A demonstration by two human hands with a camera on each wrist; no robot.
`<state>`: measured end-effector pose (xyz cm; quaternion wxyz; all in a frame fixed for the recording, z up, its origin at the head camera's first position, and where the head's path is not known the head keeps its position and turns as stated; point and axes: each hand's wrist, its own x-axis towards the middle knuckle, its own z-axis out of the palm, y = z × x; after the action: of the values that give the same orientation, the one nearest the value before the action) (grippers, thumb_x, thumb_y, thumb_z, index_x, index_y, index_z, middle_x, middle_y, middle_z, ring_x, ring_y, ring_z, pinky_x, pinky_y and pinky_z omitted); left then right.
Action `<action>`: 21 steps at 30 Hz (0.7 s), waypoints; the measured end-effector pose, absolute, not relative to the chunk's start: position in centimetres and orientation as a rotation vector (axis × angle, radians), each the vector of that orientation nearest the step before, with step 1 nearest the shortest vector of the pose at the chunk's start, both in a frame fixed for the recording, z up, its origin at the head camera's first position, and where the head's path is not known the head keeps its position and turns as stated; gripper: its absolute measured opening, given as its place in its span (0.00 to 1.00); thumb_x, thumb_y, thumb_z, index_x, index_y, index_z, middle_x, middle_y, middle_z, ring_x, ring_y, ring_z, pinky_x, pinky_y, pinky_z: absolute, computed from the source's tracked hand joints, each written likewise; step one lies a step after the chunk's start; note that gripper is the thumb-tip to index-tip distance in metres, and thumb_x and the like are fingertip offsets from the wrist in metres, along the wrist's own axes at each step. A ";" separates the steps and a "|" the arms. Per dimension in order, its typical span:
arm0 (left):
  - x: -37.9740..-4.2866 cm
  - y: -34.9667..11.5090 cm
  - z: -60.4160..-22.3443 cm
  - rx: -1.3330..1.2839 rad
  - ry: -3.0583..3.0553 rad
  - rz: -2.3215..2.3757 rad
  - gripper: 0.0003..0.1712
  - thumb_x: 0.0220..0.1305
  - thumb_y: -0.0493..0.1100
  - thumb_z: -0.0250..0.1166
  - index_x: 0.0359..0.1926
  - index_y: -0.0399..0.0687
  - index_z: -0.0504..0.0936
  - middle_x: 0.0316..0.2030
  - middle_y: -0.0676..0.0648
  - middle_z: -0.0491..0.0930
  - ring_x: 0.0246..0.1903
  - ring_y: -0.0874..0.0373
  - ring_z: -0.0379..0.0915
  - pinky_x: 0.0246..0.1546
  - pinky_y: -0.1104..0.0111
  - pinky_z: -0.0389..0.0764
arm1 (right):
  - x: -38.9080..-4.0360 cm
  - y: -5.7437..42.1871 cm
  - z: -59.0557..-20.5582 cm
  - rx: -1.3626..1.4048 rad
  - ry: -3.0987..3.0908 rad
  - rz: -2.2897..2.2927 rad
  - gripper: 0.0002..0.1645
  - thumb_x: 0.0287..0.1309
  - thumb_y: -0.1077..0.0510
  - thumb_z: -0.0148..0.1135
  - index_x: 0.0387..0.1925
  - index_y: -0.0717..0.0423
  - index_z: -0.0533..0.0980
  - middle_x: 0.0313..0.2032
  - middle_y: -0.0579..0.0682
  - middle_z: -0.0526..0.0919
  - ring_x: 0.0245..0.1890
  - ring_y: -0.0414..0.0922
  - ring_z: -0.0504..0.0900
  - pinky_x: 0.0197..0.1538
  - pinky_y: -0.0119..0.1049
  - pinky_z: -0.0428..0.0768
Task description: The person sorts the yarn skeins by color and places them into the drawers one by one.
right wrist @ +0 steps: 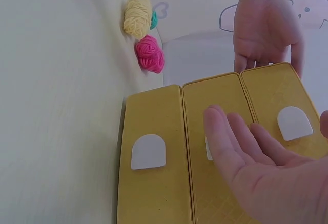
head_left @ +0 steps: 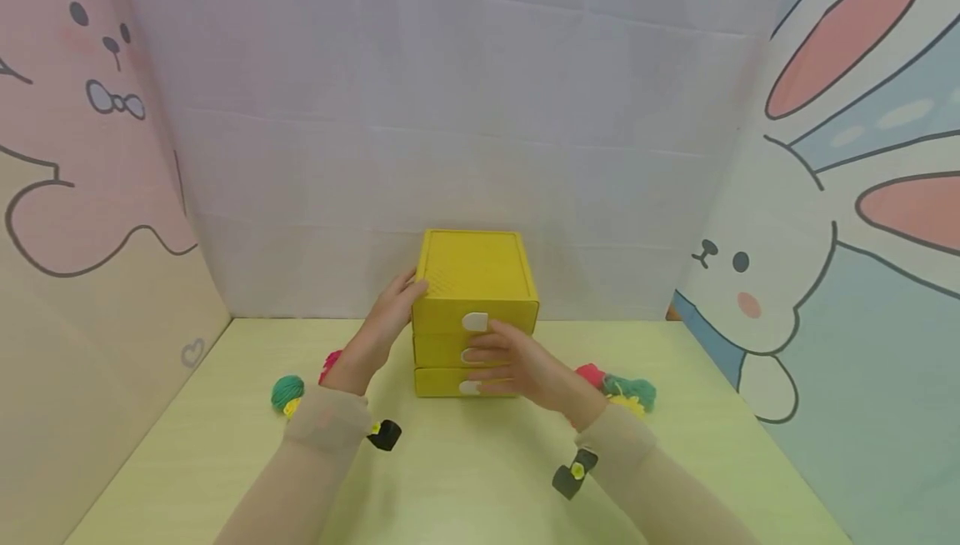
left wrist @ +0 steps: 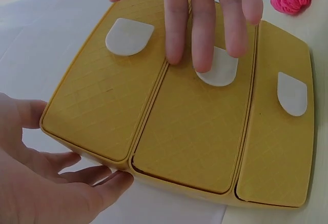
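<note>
A yellow box (head_left: 474, 266) with three stacked drawers, each with a white tab handle (head_left: 475, 322), stands on the table near the back wall. My left hand (head_left: 390, 316) lies against its left side, thumb over the upper edge and fingers flat along the side, as the left wrist view also shows. In front of the drawer fronts my right hand (head_left: 528, 363) is held with extended fingers pointing left, close to the tabs. In the right wrist view its fingers (right wrist: 220, 131) partly cover the middle tab. Whether they touch the box I cannot tell. All drawers look closed.
To the left on the table are a teal yarn ball (head_left: 288, 393), yellow yarn and pink yarn (head_left: 328, 364), partly behind my left arm. Red yarn (head_left: 591, 375), teal yarn (head_left: 632, 392) and yellow yarn lie by my right wrist. Printed cloth walls (head_left: 480, 112) enclose the table.
</note>
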<state>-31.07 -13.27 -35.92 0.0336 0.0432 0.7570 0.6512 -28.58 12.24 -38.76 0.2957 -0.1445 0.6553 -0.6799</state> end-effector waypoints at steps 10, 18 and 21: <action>-31.3 -13.7 -35.9 0.195 2.310 1.991 0.41 0.84 0.55 0.50 0.87 0.54 0.46 0.83 0.39 0.51 0.82 0.41 0.48 0.81 0.44 0.53 | -29.3 10.7 -38.5 -0.250 1.565 -1.938 0.46 0.80 0.31 0.43 0.79 0.62 0.63 0.77 0.61 0.68 0.74 0.65 0.71 0.73 0.53 0.74; -31.2 -13.8 -35.7 0.243 2.299 1.961 0.41 0.85 0.54 0.49 0.87 0.52 0.43 0.83 0.36 0.48 0.82 0.39 0.45 0.81 0.42 0.52 | -29.7 10.4 -38.7 -0.159 1.379 -2.035 0.49 0.78 0.30 0.47 0.79 0.65 0.61 0.78 0.61 0.67 0.77 0.64 0.66 0.75 0.51 0.71; -31.1 -13.8 -35.6 0.233 2.297 1.959 0.41 0.85 0.54 0.49 0.87 0.52 0.43 0.83 0.36 0.47 0.82 0.38 0.45 0.81 0.43 0.53 | -29.8 10.3 -38.8 -0.137 1.367 -2.052 0.48 0.78 0.31 0.49 0.78 0.65 0.63 0.77 0.60 0.68 0.77 0.63 0.67 0.75 0.50 0.72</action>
<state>-31.12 -13.81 -35.59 0.0570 0.0769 0.7574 0.6459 -29.77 10.28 -38.80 0.3297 -0.0523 0.5228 -0.7844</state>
